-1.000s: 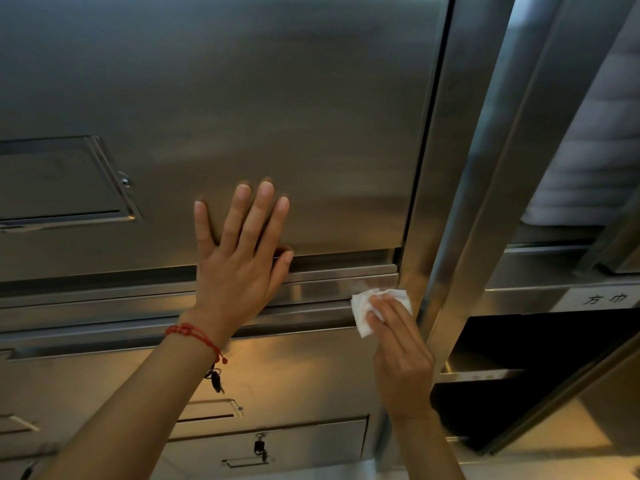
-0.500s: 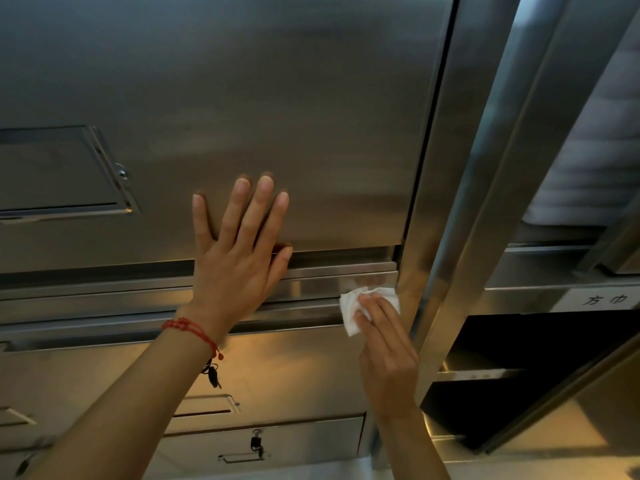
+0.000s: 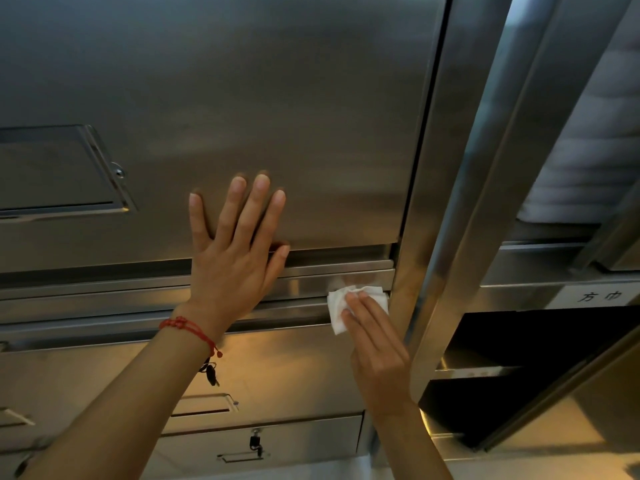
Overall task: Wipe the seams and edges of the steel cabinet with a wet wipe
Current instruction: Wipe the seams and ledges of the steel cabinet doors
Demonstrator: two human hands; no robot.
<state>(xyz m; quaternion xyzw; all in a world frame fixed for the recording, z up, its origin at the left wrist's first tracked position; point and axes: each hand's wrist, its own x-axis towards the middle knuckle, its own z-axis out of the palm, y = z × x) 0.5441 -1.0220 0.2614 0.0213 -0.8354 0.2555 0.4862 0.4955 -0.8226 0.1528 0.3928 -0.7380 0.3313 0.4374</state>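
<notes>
One wet wipe (image 3: 349, 301) (crumpled) under right hand (image 3: 375, 351) fingers pressed together, left hand (image 3: 233, 251) spread on cabinet (image 3: 277, 98)

Red string bracelet (image 3: 194, 330), small key (image 3: 255, 443), white label (image 3: 601, 296) with dark characters.

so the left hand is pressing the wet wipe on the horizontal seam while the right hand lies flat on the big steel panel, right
Not quite: the hands are swapped. In the head view the right hand presses the wet wipe on the horizontal seam, while the left hand lies flat on the big steel panel.
</notes>
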